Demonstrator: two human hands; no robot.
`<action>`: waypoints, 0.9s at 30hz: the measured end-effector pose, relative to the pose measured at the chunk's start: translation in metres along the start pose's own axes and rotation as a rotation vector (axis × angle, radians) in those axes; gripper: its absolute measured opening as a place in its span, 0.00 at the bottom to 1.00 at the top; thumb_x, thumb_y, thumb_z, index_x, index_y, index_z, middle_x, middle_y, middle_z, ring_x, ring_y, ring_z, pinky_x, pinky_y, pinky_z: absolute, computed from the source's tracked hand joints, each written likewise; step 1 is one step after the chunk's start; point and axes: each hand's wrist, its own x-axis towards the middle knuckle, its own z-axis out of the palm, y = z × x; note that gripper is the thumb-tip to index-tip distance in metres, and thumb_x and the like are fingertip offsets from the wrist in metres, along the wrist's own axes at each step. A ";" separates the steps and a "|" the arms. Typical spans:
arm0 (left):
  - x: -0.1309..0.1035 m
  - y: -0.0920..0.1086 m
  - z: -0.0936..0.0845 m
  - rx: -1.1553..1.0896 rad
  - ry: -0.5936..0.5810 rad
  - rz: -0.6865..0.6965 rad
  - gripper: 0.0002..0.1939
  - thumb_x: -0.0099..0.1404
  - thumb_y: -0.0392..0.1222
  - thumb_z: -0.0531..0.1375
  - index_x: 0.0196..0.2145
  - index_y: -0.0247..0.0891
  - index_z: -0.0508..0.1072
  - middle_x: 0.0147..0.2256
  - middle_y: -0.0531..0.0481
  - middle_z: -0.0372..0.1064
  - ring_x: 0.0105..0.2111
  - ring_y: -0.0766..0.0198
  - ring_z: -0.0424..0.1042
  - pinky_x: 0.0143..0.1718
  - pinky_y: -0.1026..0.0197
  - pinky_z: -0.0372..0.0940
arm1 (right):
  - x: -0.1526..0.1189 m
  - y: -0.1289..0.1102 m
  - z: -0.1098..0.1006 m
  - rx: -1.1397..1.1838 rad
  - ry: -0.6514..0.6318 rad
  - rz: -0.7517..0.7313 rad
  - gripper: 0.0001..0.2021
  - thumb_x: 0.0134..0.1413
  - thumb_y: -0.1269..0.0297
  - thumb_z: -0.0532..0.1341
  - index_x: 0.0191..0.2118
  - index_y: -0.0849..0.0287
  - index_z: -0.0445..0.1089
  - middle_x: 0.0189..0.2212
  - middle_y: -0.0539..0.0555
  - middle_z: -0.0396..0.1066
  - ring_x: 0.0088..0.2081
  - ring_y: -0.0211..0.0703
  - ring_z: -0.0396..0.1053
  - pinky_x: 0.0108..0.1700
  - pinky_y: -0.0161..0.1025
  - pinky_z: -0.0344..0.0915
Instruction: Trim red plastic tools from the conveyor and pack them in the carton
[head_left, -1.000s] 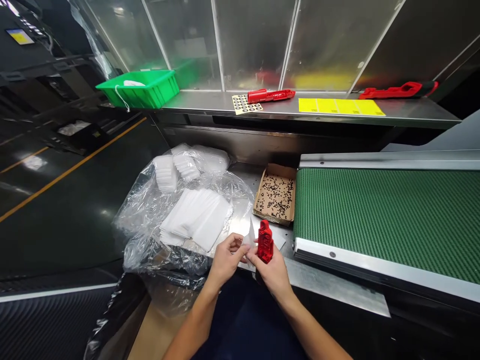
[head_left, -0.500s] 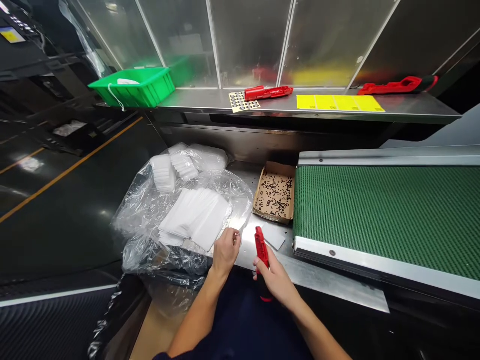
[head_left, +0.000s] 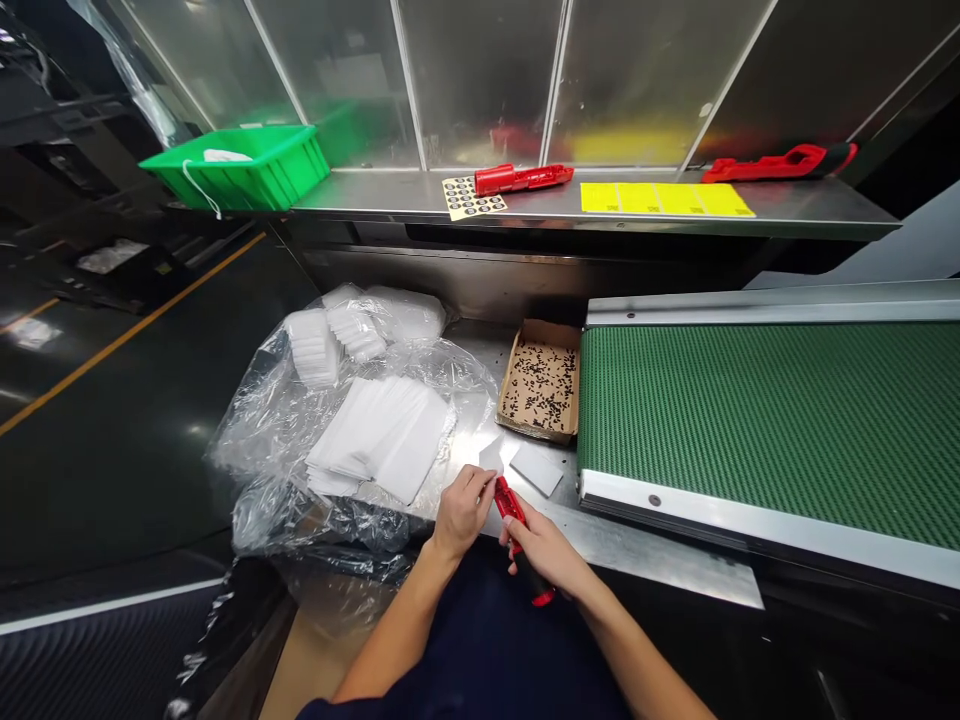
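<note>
My right hand (head_left: pixel 541 548) is wrapped round a red and black tool-shaped housing (head_left: pixel 510 503), its red end pointing up and left. My left hand (head_left: pixel 463 508) is closed in a pinch at that red end; what its fingertips hold is too small to make out. Just beyond the fingertips is a small white piece (head_left: pixel 491 455). A white card (head_left: pixel 536 470) lies on the metal bench to the right. Behind it sits a cardboard tray (head_left: pixel 541 385) with many small black parts. White foam sheets (head_left: pixel 382 435) lie on clear plastic at the left.
A green conveyor belt (head_left: pixel 765 420) with a metal rail borders the bench on the right. The raised shelf (head_left: pixel 360 195) carries a green bin (head_left: pixel 247 175), a red housing (head_left: pixel 525 180), a round-sticker sheet (head_left: pixel 461 200), yellow labels (head_left: pixel 667 198) and a red frame (head_left: pixel 780 163).
The red housing has tilted to the left and its end now meets my left fingertips. A small white piece shows beyond them. The whole view has shifted slightly.
</note>
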 end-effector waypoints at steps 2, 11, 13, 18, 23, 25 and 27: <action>-0.001 -0.002 -0.002 0.004 0.007 -0.014 0.14 0.73 0.41 0.50 0.44 0.38 0.75 0.33 0.46 0.72 0.32 0.62 0.74 0.36 0.63 0.71 | -0.001 0.000 -0.001 0.022 -0.052 0.009 0.29 0.56 0.56 0.56 0.63 0.56 0.60 0.24 0.47 0.67 0.22 0.37 0.64 0.23 0.35 0.68; -0.007 -0.007 -0.001 0.001 -0.016 -0.021 0.14 0.72 0.40 0.50 0.46 0.39 0.76 0.34 0.45 0.73 0.34 0.61 0.75 0.38 0.62 0.72 | -0.001 0.001 0.003 -0.032 -0.054 0.055 0.30 0.59 0.59 0.53 0.66 0.59 0.54 0.25 0.47 0.69 0.20 0.37 0.66 0.23 0.35 0.67; -0.010 -0.005 0.002 -0.002 -0.025 -0.022 0.14 0.72 0.39 0.51 0.45 0.40 0.76 0.34 0.45 0.73 0.33 0.61 0.75 0.37 0.62 0.71 | 0.000 0.003 0.005 -0.108 -0.007 0.072 0.31 0.60 0.61 0.52 0.67 0.61 0.50 0.26 0.48 0.70 0.21 0.38 0.67 0.23 0.35 0.67; -0.009 -0.014 0.008 0.012 0.016 -0.076 0.12 0.71 0.38 0.52 0.43 0.39 0.76 0.35 0.44 0.73 0.34 0.59 0.74 0.38 0.59 0.71 | -0.004 0.004 0.004 -0.256 0.041 0.015 0.31 0.61 0.62 0.49 0.69 0.62 0.47 0.27 0.48 0.71 0.21 0.37 0.67 0.25 0.35 0.68; -0.003 -0.028 0.016 -0.046 0.047 -0.095 0.13 0.71 0.38 0.51 0.45 0.38 0.73 0.34 0.45 0.71 0.34 0.60 0.73 0.39 0.59 0.70 | -0.013 -0.003 0.005 -0.264 -0.143 -0.148 0.26 0.62 0.61 0.48 0.65 0.56 0.55 0.28 0.47 0.70 0.22 0.35 0.67 0.27 0.34 0.68; -0.004 -0.030 0.020 -0.088 0.054 -0.091 0.15 0.71 0.39 0.51 0.51 0.37 0.70 0.33 0.47 0.70 0.34 0.62 0.72 0.39 0.60 0.70 | -0.012 -0.003 0.006 -0.273 -0.160 -0.152 0.27 0.62 0.61 0.48 0.66 0.57 0.54 0.28 0.48 0.70 0.21 0.35 0.66 0.27 0.34 0.68; -0.006 -0.030 0.023 -0.131 0.060 -0.090 0.18 0.70 0.39 0.51 0.56 0.36 0.65 0.33 0.48 0.70 0.32 0.63 0.71 0.38 0.60 0.70 | -0.009 -0.003 0.007 -0.237 -0.133 -0.114 0.28 0.61 0.61 0.48 0.66 0.59 0.53 0.27 0.48 0.70 0.22 0.35 0.66 0.26 0.34 0.68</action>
